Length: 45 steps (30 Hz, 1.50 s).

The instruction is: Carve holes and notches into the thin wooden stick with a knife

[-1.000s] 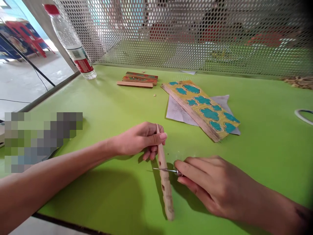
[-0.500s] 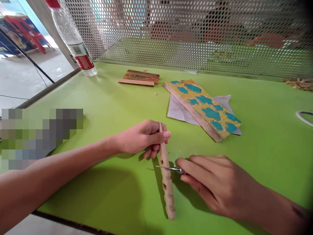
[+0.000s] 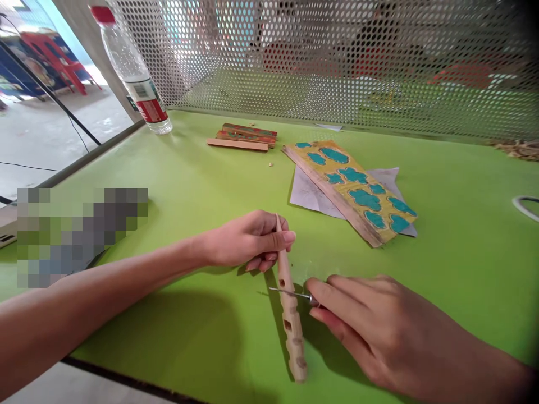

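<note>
My left hand (image 3: 256, 242) is closed round the upper, tapering end of a carved wooden stick (image 3: 290, 306), thumb on top. Notches and small square holes run along the stick, which slants down toward me with its blunt end near the table. In my right hand (image 3: 370, 320), closed, is a slim pointed carving tool (image 3: 300, 294). Its thin metal shaft lies across the stick just below the upper hole, with the tip sticking out past the left side. My fingers hide most of its handle.
On the green table (image 3: 202, 191) lie a yellow board with teal patches (image 3: 364, 197) over white paper (image 3: 307, 193), and several painted wood strips (image 3: 246, 134). A water bottle (image 3: 143, 90) stands at back left before a perforated screen (image 3: 273, 62). A white ring (image 3: 524, 207) is at right.
The whole view has shifted slightly. The stick's lower end sits a little farther right in the picture, and my right hand slightly lower. Both grips and the tool's place across the stick look much the same.
</note>
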{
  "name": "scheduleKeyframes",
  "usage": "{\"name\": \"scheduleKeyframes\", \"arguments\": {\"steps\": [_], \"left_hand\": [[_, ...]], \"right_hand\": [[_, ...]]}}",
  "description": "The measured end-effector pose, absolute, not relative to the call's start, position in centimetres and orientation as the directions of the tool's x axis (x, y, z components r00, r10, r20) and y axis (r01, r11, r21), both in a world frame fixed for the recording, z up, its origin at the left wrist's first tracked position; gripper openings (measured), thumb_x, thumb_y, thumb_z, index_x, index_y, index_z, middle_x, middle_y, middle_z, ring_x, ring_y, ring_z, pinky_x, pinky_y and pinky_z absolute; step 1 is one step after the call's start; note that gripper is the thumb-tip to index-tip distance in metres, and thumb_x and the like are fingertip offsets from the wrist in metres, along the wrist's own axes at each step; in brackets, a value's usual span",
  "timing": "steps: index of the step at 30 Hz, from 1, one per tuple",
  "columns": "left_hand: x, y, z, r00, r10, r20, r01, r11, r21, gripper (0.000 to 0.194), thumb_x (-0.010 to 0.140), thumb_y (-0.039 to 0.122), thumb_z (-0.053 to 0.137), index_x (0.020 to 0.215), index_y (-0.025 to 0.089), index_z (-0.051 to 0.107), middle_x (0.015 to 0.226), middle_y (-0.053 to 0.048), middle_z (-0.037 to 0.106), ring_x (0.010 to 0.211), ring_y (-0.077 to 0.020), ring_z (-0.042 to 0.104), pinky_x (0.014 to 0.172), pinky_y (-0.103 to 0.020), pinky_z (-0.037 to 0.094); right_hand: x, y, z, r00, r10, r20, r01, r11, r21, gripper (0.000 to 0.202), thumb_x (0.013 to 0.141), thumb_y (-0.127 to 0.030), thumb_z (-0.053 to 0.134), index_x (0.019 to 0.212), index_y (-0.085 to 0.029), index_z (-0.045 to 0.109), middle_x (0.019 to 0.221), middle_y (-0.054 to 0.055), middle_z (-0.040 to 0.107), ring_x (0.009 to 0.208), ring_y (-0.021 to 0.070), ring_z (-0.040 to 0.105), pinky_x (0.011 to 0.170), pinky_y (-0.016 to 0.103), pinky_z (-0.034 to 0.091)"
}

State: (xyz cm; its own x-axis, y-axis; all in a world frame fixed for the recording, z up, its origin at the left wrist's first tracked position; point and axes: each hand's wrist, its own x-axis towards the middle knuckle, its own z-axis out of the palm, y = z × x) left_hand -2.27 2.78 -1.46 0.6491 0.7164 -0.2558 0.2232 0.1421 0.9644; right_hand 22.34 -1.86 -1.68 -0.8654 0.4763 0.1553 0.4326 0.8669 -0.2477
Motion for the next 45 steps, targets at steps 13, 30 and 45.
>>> {"name": "scheduleKeyframes", "arguments": {"steps": [13, 30, 45], "left_hand": [[-2.5, 3.1, -1.7, 0.692, 0.676, -0.255, 0.174, 0.186, 0.967, 0.036, 0.096, 0.047, 0.053, 0.079, 0.016, 0.049, 0.058, 0.002, 0.057, 0.042, -0.0066, 0.050, 0.039, -0.015, 0.043], [-1.8, 2.7, -2.0, 0.669, 0.705, -0.236, 0.169, 0.165, 0.972, 0.038, 0.095, 0.053, 0.052, 0.081, 0.018, 0.047, 0.053, 0.005, 0.052, 0.042, -0.0083, 0.048, 0.037, -0.017, 0.040], [-1.5, 2.3, -1.8, 0.600, 0.757, -0.260, 0.260, 0.123, 0.958, 0.042, 0.094, 0.056, 0.051, 0.080, 0.017, 0.047, 0.054, 0.004, 0.055, 0.040, -0.0071, 0.049, 0.037, -0.015, 0.041]], "right_hand": [[23.4, 0.9, -0.7, -0.785, 0.609, -0.108, 0.425, 0.404, -0.810, 0.034, 0.102, -0.037, 0.041, 0.081, -0.018, 0.059, 0.060, -0.003, 0.053, 0.049, 0.0095, 0.046, 0.046, 0.023, 0.035], [22.1, -0.6, -0.1, -0.815, 0.562, -0.139, 0.498, 0.559, -0.663, 0.035, 0.102, -0.035, 0.039, 0.081, -0.019, 0.062, 0.061, -0.003, 0.052, 0.055, 0.0116, 0.044, 0.050, 0.025, 0.032], [22.5, -1.3, -1.4, -0.845, 0.507, 0.173, 0.413, 0.822, -0.392, 0.024, 0.099, -0.025, 0.045, 0.107, -0.017, 0.067, 0.073, 0.003, 0.061, 0.064, 0.0149, 0.053, 0.059, 0.029, 0.032]]}}
